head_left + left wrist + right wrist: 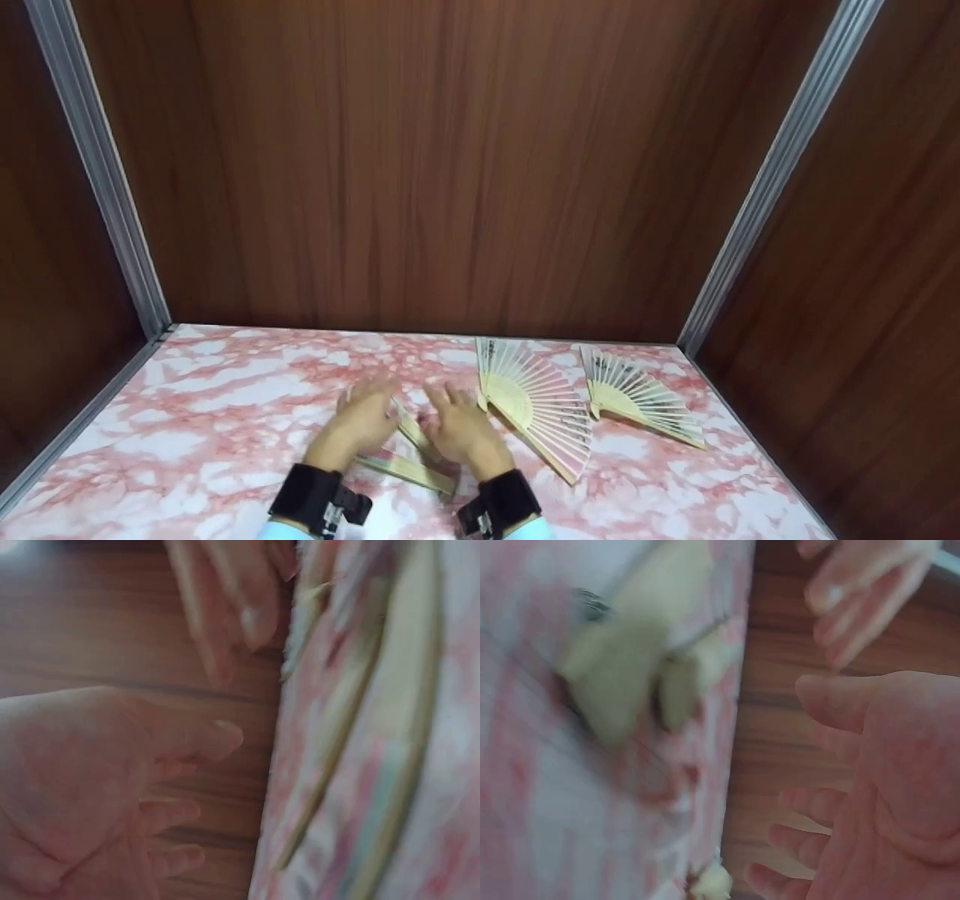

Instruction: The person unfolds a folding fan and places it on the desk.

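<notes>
Two folded hand fans lie on the marbled tabletop near my hands. The nearer folded fan (405, 470) is below them in the head view, and the farther folded fan (414, 433) slants between them. My left hand (367, 416) hovers at the left with fingers extended, holding nothing. My right hand (463, 427) is spread above the right end of the farther fan, also holding nothing. In the left wrist view, both folded fans run beside the left hand (90, 780). The right wrist view shows the right hand (885, 765) with loose fingers; the fans there are blurred.
To the right, a large spread fan (532, 409) and a smaller spread fan (637, 397) lie flat on the marbled table (187, 435). Brown wood-grain panels (450, 165) stand at the back and sides, with metal posts (112, 165) at the corners.
</notes>
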The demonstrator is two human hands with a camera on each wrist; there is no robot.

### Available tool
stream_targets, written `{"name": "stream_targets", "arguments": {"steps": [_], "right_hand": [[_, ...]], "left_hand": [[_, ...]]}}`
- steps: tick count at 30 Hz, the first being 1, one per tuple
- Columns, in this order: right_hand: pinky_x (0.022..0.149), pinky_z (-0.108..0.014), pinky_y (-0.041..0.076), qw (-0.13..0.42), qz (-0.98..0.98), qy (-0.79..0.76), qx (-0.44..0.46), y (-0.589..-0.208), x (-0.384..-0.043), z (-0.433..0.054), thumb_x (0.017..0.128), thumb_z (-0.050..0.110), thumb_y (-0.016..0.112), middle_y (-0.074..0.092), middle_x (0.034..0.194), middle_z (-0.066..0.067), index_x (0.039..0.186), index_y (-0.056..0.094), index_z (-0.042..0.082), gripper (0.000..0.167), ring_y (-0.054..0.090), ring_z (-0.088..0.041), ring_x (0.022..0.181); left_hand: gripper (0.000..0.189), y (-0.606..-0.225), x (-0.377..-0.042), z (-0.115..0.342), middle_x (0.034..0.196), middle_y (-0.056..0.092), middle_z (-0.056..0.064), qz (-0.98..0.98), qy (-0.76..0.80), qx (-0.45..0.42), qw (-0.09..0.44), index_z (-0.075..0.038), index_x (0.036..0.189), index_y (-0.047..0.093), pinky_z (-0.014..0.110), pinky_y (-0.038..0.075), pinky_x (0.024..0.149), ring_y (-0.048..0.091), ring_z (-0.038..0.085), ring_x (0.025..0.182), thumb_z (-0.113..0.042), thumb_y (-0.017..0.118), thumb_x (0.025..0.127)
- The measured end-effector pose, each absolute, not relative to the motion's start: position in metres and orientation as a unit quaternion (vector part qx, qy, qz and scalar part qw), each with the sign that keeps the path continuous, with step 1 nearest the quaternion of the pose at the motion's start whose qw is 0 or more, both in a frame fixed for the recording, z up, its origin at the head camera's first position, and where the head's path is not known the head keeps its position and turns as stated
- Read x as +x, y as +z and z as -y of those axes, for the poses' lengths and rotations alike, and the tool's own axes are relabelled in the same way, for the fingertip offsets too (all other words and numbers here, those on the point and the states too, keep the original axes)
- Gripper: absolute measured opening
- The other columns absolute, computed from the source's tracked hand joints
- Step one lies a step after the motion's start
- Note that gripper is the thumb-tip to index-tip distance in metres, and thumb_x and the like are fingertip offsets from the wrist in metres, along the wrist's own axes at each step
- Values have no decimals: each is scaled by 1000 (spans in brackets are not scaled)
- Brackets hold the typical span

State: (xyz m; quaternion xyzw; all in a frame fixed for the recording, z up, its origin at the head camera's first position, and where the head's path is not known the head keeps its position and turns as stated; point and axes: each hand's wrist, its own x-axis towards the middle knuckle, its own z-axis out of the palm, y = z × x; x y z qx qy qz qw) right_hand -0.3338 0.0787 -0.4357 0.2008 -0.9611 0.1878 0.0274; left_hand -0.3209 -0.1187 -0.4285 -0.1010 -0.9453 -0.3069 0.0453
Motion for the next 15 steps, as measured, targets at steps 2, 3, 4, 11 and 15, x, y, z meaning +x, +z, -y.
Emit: {"name": "stream_targets", "arguments": {"steps": [2,3,4,11,15], "right_hand": [[127,-67,43,13,965,170,201,-442,-333,-75,107,31,63,43,171,-23,165,46,21,61,44,-51,156],[126,-67,43,6,966,164,200,-446,-333,-74,106,32,65,43,172,-22,165,46,22,63,45,-51,156],[126,-66,44,1,968,156,199,-450,-334,-72,106,34,66,44,172,-21,165,46,23,64,45,-50,156],[122,-63,50,-24,972,123,200,-500,-364,-74,101,46,68,46,172,-14,165,47,31,69,46,-46,157],[124,-59,49,-26,974,100,203,-517,-376,-75,100,52,69,47,172,-14,162,52,31,68,45,-44,158]], "left_hand": [[61,-436,-321,112,173,37,28,947,-302,-108,27,-4,160,51,81,15,131,24,57,163,-11,64,101],[61,-439,-321,110,174,36,27,947,-300,-109,18,-5,160,51,81,14,131,22,57,164,-12,66,101],[62,-441,-320,108,174,36,26,948,-298,-112,12,-6,159,53,82,14,131,22,57,164,-12,68,99],[64,-450,-319,102,173,41,24,949,-287,-127,-21,-6,152,61,84,21,128,28,56,162,-8,70,88],[63,-450,-319,102,170,44,26,952,-273,-131,-42,-3,149,63,77,30,128,32,56,160,-7,69,86]]}}
